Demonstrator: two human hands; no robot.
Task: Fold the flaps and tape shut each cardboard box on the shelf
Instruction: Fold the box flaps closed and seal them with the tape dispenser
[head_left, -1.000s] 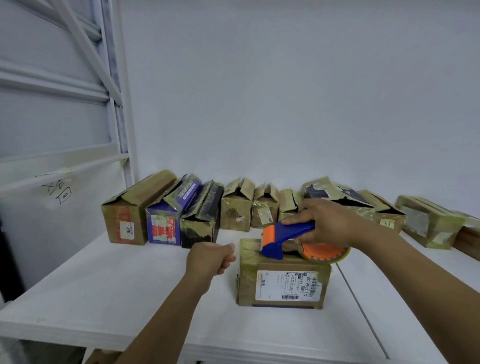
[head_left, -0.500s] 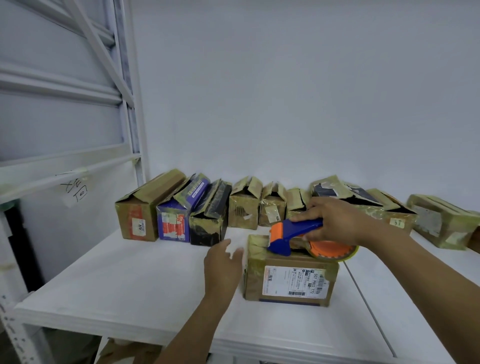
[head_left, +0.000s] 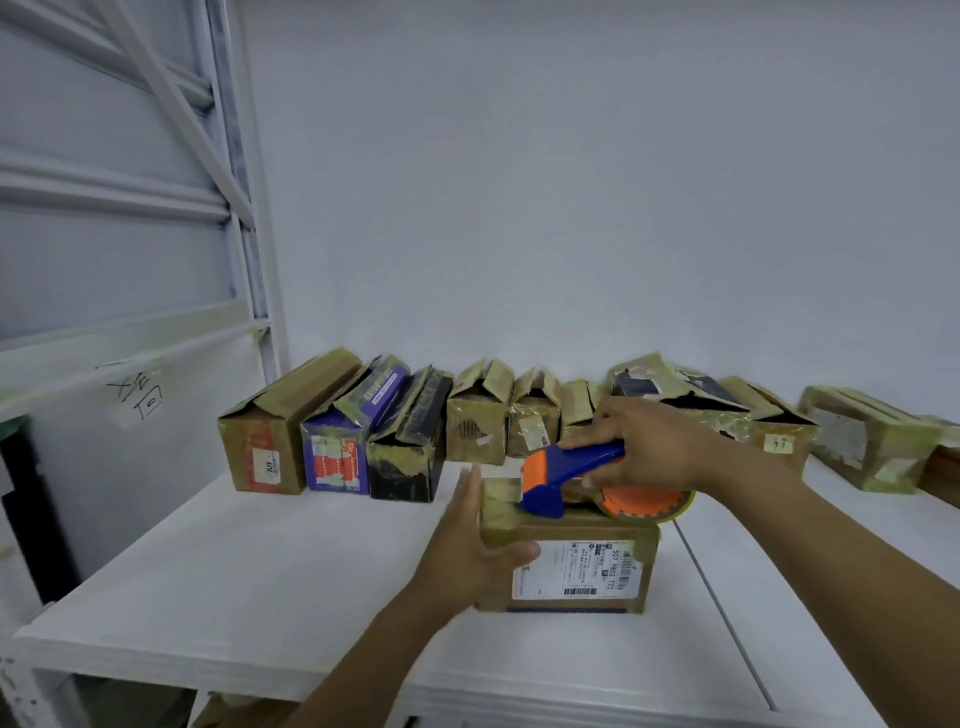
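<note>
Moved: the left hand (head_left: 467, 551), a loose fist clear of the front box (head_left: 571, 587) 1 s ago and spread just beside it 0.5 s ago, is now pressed to the box's near-left corner.
Surface: a white shelf (head_left: 234, 587), matte, w/ a thin seam running front to back, right of the box.
Room: plain pale wall (head_left: 571, 182) behind; white metal rack frame (head_left: 244, 260) w/ a diagonal brace at left; a taped paper note (head_left: 137, 397) w/ handwritten marks on the side panel below it.
Back row: worn cardboard boxes (head_left: 395, 447) lined up along the wall, most w/ flaps standing open, several patched w/ yellowed tape.
Front box: alone, nearer the shelf's front edge, apart from the row; flaps down, white shipping label (head_left: 571, 569) w/ barcode on the near face.
L hand: fingers straight along the box's left side, thumb laid across the near face, bracing the corner.
R hand: the right hand (head_left: 649, 447) is wrapped round the blue handle of the tape dispenser (head_left: 566, 475), fingers curled tight.
Dispenser: on top of the front box, orange-and-blue head toward the left end, orange tape roll (head_left: 644, 506) overhanging the right end.
Box vs hands: box sits between them, L hand at its side, R hand above it.
</note>
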